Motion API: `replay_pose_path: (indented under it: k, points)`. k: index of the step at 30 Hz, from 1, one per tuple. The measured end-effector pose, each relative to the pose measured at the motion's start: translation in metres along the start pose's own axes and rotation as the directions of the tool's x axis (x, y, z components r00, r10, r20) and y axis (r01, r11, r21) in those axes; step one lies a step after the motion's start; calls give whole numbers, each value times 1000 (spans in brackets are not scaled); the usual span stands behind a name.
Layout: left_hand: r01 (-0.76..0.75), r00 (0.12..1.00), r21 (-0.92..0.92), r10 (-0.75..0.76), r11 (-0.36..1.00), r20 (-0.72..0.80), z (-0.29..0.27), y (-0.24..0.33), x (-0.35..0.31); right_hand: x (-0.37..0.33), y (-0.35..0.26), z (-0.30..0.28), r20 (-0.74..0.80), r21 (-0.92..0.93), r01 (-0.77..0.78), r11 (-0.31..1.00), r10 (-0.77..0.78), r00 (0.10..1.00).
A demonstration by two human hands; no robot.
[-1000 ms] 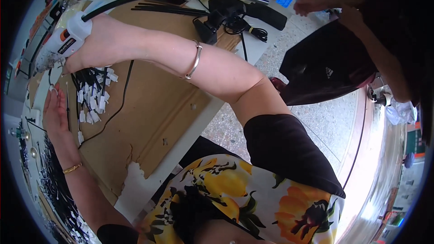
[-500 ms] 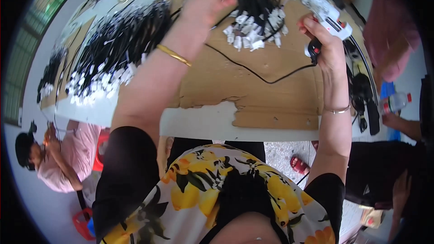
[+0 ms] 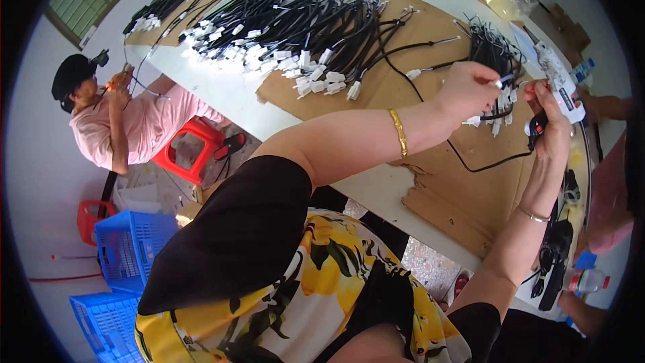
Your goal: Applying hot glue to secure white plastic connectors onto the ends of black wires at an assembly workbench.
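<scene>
My left hand (image 3: 468,91) reaches far across to the right over the cardboard, thumb and fingers pinched on a small white end of a black cable. The rest of that cable is partly hidden by the hand. My right hand (image 3: 547,115) is wrapped round the handle of a white hot glue gun (image 3: 555,67), its nozzle pointing away from me. A black cord (image 3: 474,168) trails from it across the cardboard. Just beyond my left hand lies a bundle of black cables (image 3: 489,44) with white connectors.
A large heap of black cables (image 3: 295,27) covers the table's left part, on and beside the cardboard (image 3: 450,208). A person (image 3: 101,114) sits at left near a red stool (image 3: 190,151) and blue crates (image 3: 127,242). Another person's arm and a bottle (image 3: 586,280) are at right.
The view has swung left, so the table appears shifted and tilted. My left hand has come from the cable bundle's far end to beside the glue gun, which stays in my right hand.
</scene>
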State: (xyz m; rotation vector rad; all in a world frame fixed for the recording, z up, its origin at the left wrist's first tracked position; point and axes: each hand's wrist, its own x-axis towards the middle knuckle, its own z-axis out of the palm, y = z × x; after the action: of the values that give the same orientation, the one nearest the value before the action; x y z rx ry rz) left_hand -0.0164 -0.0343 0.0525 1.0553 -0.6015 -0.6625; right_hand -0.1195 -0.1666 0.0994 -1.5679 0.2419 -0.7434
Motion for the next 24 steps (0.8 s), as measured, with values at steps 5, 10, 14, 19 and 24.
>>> replay_pose_path:
  k: [5, 10, 14, 19, 24]
  points:
    - [-81, 997, 100, 80, 992, 8, 7, 14, -3, 9, -8, -3, 110, 120, 63, 991, -76, 991]
    - [-334, 939, 307, 286, 891, 192, 10, 0, -5, 7, -5, 3, 162, 184, 59, 981, -90, 983]
    - [-416, 887, 596, 162, 686, 432, -8, 11, -12, 8, 9, -7, 131, 159, 48, 986, -69, 989]
    - [-439, 886, 729, 120, 524, 448, -66, 66, -19, 5, 8, -24, 30, 136, 56, 989, -61, 998]
    - [-267, 940, 767, 334, 583, 74, -185, 129, -20, 11, 12, -20, 66, 102, 65, 993, -72, 995]
